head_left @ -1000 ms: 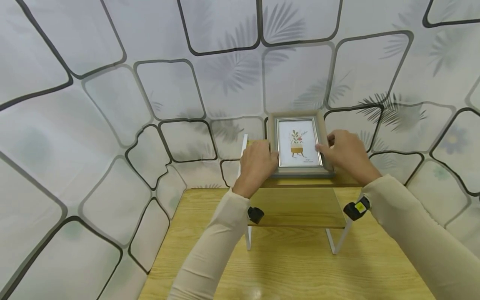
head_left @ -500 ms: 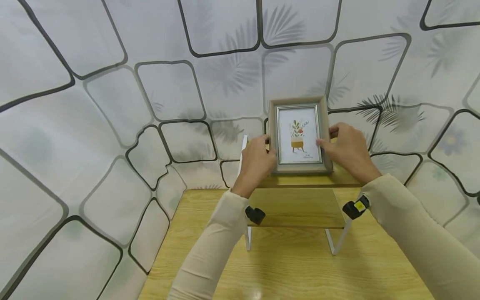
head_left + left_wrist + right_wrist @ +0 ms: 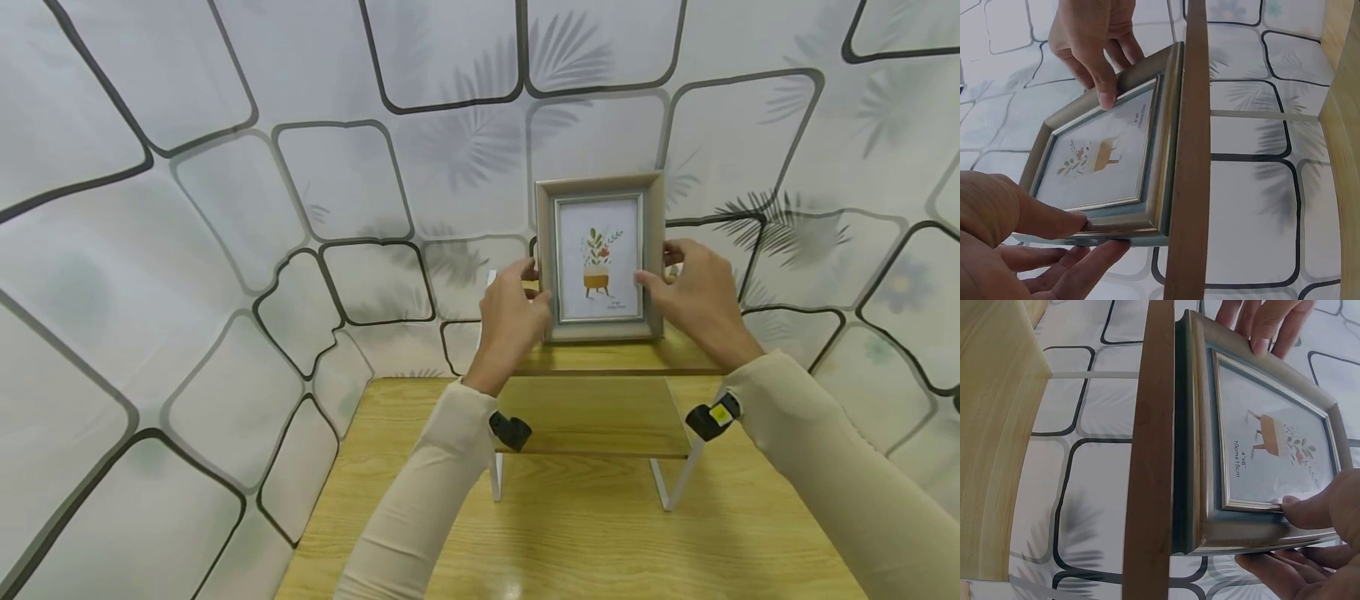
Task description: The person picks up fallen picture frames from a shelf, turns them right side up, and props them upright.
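Observation:
A silver-beige picture frame [image 3: 597, 258] stands nearly upright on the upper board [image 3: 600, 360] of a small two-tier wooden shelf. Its print shows a potted plant. At its left edge, my left hand [image 3: 512, 323] holds the frame, thumb at the front and fingertips along the side. My right hand [image 3: 699, 296] grips the opposite edge, its thumb on the front border and the other fingers around the side. From the left wrist view, the frame's lower edge [image 3: 1163, 231] meets the board. The back of the frame is hidden.
Below is the shelf's lower board [image 3: 592, 417], carried by white metal legs [image 3: 678, 483]. The shelf stands on a wood-grain table [image 3: 585, 542]. Patterned fabric walls [image 3: 337, 183] rise close behind and at the left.
The picture frame has tilted up from leaning back to nearly upright, its top edge rising. Both hands stay at its sides, and the left fingers have spread slightly.

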A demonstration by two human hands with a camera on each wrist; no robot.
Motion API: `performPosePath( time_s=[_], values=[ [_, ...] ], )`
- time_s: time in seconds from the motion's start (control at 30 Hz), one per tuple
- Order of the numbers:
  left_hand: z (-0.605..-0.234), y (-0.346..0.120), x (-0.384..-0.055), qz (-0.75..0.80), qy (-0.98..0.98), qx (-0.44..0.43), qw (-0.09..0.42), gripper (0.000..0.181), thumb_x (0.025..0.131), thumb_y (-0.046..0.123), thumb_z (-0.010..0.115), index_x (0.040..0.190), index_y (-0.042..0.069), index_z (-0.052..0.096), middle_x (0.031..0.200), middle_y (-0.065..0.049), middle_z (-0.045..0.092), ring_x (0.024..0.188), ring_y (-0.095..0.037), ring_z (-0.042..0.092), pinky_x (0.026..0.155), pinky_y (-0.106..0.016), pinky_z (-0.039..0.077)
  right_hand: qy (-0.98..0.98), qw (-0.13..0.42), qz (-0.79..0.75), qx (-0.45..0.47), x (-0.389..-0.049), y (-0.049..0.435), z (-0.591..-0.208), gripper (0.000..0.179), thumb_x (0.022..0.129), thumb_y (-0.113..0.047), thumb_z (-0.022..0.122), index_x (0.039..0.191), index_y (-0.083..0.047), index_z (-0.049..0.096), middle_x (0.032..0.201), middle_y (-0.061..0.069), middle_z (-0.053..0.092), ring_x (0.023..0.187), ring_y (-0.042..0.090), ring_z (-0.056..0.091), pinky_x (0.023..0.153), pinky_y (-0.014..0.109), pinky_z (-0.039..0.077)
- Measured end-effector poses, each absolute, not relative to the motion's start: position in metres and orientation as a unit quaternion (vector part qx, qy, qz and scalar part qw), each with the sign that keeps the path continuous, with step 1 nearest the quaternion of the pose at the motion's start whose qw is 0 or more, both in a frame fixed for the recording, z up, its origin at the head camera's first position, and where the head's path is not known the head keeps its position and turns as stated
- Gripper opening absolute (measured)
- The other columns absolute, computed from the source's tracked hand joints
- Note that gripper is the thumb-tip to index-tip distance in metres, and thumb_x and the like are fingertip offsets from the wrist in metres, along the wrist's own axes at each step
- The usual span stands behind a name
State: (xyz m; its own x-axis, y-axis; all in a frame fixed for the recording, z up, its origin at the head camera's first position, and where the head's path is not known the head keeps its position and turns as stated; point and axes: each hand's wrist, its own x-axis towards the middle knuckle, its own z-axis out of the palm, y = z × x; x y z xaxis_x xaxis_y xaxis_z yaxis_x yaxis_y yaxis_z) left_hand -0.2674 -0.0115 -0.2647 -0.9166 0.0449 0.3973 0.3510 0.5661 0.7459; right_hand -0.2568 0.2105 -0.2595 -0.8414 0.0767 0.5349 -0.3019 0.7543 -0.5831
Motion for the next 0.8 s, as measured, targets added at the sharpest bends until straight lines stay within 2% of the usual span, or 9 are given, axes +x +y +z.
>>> performPosePath(
  time_s=[0.5, 0.57, 0.73, 0.8],
  values=[
    [-0.2664, -0.0131, -0.269, -0.493, -0.841, -0.126, 0.184, 0.044, 0.091, 0.001, 0.071, 0.134, 0.005, 0.063, 0.122, -0.005, 0.069, 0.103, -0.017, 0.069, 0.097, -0.039, 0.05, -0.872, 0.297, 0.381, 0.077, -0.2534, 0.2111, -0.2654, 0.05, 0.096, -0.017, 0.071, 0.132, 0.012, 0.053, 0.118, 0.03, 0.06, 0.097, 0.049, 0.068, 0.083, 0.056, 0.055],
    [-0.2668, -0.0133, -0.2687, -0.495, -0.84, -0.127, 0.182, 0.044, 0.091, 0.0, 0.071, 0.134, 0.004, 0.062, 0.122, -0.005, 0.069, 0.104, -0.018, 0.069, 0.098, -0.038, 0.05, -0.87, 0.297, 0.386, 0.078, -0.2537, 0.2119, -0.2665, 0.05, 0.096, -0.017, 0.071, 0.132, 0.011, 0.052, 0.119, 0.03, 0.059, 0.098, 0.048, 0.068, 0.083, 0.052, 0.056],
    [-0.2681, -0.0143, -0.2677, -0.502, -0.836, -0.132, 0.178, 0.044, 0.091, -0.001, 0.071, 0.134, 0.003, 0.061, 0.122, -0.007, 0.068, 0.107, -0.019, 0.067, 0.099, -0.037, 0.049, -0.866, 0.297, 0.396, 0.075, -0.2536, 0.2138, -0.2688, 0.052, 0.095, -0.017, 0.072, 0.133, 0.01, 0.051, 0.121, 0.028, 0.058, 0.1, 0.047, 0.068, 0.077, 0.029, 0.059],
    [-0.2689, -0.0147, -0.2674, -0.506, -0.834, -0.135, 0.176, 0.045, 0.091, -0.002, 0.071, 0.134, 0.002, 0.061, 0.122, -0.007, 0.067, 0.108, -0.02, 0.067, 0.099, -0.037, 0.049, -0.865, 0.297, 0.398, 0.074, -0.253, 0.2139, -0.2694, 0.052, 0.095, -0.017, 0.073, 0.133, 0.01, 0.051, 0.121, 0.028, 0.058, 0.1, 0.047, 0.068, 0.076, 0.024, 0.058]
  ],
)
